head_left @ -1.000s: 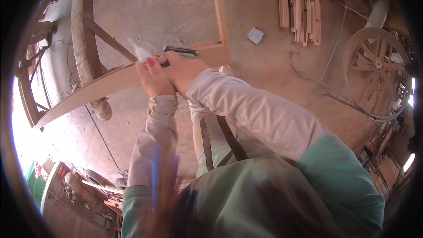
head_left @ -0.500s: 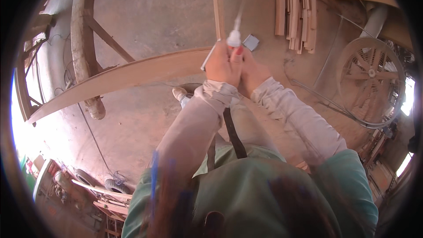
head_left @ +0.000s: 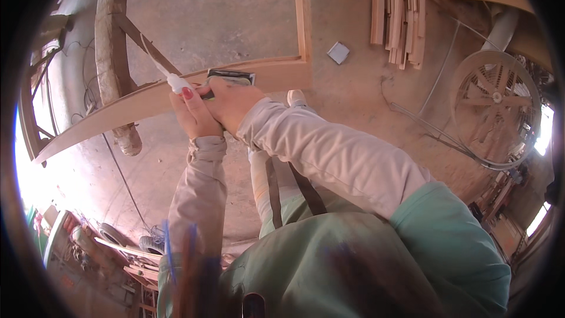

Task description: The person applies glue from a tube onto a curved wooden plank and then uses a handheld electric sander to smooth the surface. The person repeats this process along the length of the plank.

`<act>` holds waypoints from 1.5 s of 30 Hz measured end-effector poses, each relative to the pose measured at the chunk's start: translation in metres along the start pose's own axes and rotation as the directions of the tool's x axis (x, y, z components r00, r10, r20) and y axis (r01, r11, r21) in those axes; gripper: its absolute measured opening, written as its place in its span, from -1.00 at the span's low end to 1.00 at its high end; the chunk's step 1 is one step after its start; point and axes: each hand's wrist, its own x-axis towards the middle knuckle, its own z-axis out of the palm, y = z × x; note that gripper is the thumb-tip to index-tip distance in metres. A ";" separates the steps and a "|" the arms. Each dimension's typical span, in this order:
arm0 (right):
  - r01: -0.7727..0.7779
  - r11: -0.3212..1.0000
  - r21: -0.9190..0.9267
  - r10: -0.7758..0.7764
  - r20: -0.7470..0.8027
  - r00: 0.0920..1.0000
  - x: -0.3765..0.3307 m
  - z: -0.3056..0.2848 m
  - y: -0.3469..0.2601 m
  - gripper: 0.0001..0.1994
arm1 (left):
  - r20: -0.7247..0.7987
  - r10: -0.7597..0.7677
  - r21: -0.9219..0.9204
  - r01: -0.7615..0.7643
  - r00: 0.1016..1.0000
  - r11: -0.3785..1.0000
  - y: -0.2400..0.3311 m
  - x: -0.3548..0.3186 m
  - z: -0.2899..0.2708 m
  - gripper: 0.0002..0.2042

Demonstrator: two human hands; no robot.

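Note:
Both my hands are close together over a long curved wooden board. My left hand is closed round a white glue bottle, its thin nozzle pointing up and left over the board. Tight beside it, my right hand grips a flat scraper-like tool with a wide dark edge, lying against the board; the fingers hide much of it. A straight wooden strip meets the board's right end at a corner.
A small pale square piece lies on the floor, right of the corner. Stacked wood strips are at the far right, a large round fan beyond them. A rough timber post stands under the board's left part.
Both hands have moved left along the board from its right end, taking the bottle and the flat tool along. The nozzle now points left, and the board's corner shows.

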 end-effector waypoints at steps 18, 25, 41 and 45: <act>-0.301 0.944 -0.132 0.263 -0.247 0.933 -0.113 -0.023 0.109 -0.52 | 0.277 0.009 0.145 -0.051 0.961 0.988 0.013 -0.065 0.148 -0.74; -0.277 0.930 -0.240 0.237 -0.181 0.954 -0.092 -0.017 0.076 -0.55 | 0.210 -0.035 0.247 -0.019 0.977 0.969 0.003 -0.060 0.113 -0.75; -0.244 0.961 0.129 0.242 0.025 0.970 -0.037 -0.014 0.029 -0.65 | -0.046 -0.069 0.082 0.073 0.996 0.994 0.000 -0.030 0.052 -0.87; -0.248 0.962 -0.118 0.239 -0.083 0.967 -0.092 -0.021 0.073 -0.56 | 0.124 -0.031 0.136 0.014 0.992 0.991 0.006 -0.063 0.112 -0.85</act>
